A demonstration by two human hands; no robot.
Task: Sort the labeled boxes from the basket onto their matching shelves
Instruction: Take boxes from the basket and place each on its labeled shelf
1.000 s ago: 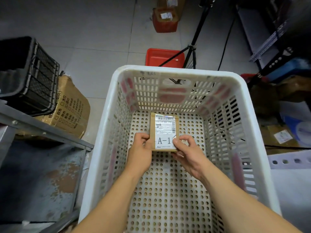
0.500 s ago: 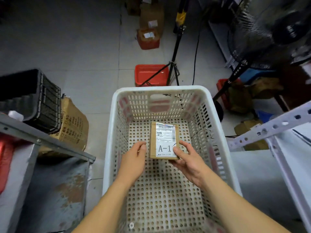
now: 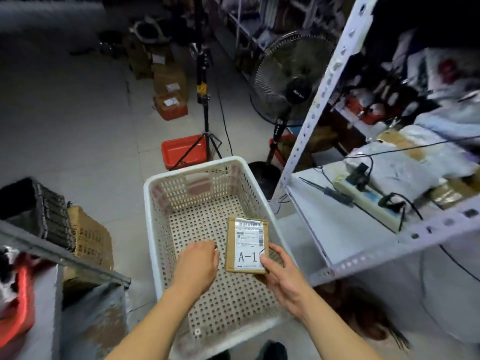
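Observation:
A small brown cardboard box (image 3: 246, 244) with a white label marked A-1 is lifted over the right side of the white perforated basket (image 3: 153, 203). My right hand (image 3: 281, 278) grips its lower right corner, thumb on the label. My left hand (image 3: 198, 263) hovers over the basket floor just left of the box, fingers loosely curled, holding nothing. No other box shows inside the basket. A white metal shelf (image 3: 345, 229) stands to the right.
On the shelf lie a power strip (image 3: 368, 200) with cables and wrapped parcels. A standing fan (image 3: 291, 81), a tripod (image 3: 204, 105) and a red bin (image 3: 184, 152) are beyond the basket. A grey rack (image 3: 65, 258) with a black crate (image 3: 33, 209) is at left.
The box has risen out of the basket and moved right, held by my right hand alone. My left hand has let go. The view has tilted up, showing the shelf.

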